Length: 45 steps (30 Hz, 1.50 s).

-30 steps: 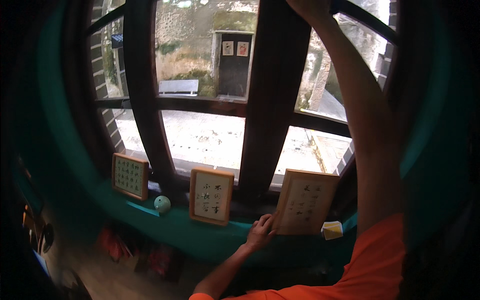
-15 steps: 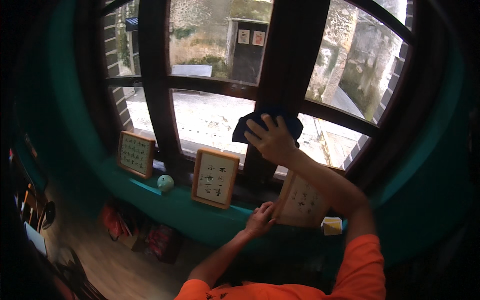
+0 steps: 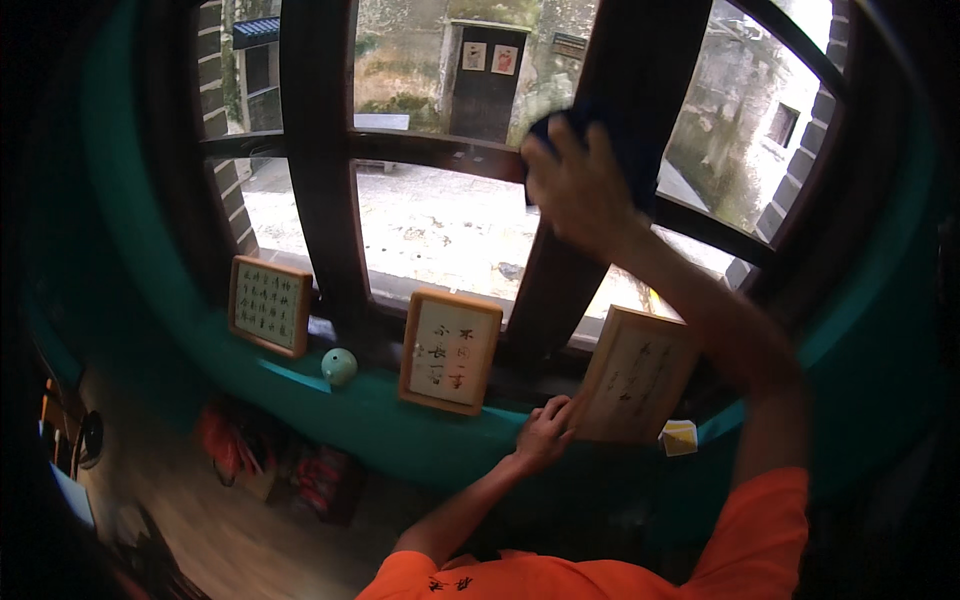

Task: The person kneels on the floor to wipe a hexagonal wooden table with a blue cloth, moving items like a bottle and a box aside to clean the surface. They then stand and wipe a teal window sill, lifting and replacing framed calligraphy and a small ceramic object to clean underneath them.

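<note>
My right hand is raised high and blurred by motion. Its spread fingers press a dark blue cloth against the dark window post, where the crossbars meet it. Lower down, my left hand is at the sill with its fingers curled at the lower left edge of a wooden picture frame. That frame leans back against the window and bears brush writing; my right forearm passes in front of its upper right corner.
Two more framed writings stand on the green sill: a middle frame and a left frame. Between them sits a round pale-green object. A small yellow-and-white card lies right of my left hand. Red bags are below the sill.
My right hand has moved the cloth upward along the window post, from the lower panes to the crossbar level. My left hand stays at the right picture frame. The whole view has shifted slightly.
</note>
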Available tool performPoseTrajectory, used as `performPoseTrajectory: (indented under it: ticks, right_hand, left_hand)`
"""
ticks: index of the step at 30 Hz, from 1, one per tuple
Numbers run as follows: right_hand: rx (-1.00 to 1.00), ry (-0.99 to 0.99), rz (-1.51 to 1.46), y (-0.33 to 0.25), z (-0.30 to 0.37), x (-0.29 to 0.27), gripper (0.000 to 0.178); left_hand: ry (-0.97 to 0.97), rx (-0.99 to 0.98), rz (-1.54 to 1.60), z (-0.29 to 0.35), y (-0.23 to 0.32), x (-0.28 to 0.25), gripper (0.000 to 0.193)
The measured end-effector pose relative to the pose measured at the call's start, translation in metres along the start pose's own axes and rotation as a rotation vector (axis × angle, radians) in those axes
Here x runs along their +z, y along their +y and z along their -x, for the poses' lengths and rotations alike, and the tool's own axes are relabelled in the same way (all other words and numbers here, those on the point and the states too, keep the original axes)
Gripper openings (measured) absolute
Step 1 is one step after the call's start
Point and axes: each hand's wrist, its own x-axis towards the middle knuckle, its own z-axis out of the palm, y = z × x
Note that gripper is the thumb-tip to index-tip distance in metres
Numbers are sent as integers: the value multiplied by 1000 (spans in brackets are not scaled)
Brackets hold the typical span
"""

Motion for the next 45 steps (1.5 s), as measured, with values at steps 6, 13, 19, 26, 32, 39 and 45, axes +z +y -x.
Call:
performPoseTrajectory:
  ticks: [6,13,19,26,32,39,45]
  right_hand:
    - [-115,-172,-254,-39,41,5,4]
    - [278,-26,265,107,-53,-29,31]
    - [88,-87,56,-6,-11,7,13]
    - [-18,-197,-129,-17,20,-1,9]
    - [282,78,233,103,-65,-13,31]
    - [-16,1,-93,-31,-6,28,21]
    - [-138,-22,-334,-80,30,38,7]
  left_hand:
    - [46,68,103,-12,-9,15,66]
    - [95,113,123,-10,-3,0,70]
    - [73,65,101,-8,-2,-6,71]
    - [-39,-11,60,-15,4,-1,75]
    - [-11,-12,36,-9,-3,3,78]
    - [-35,-46,42,-2,-3,-7,75]
    - [42,22,6,-12,5,9,77]
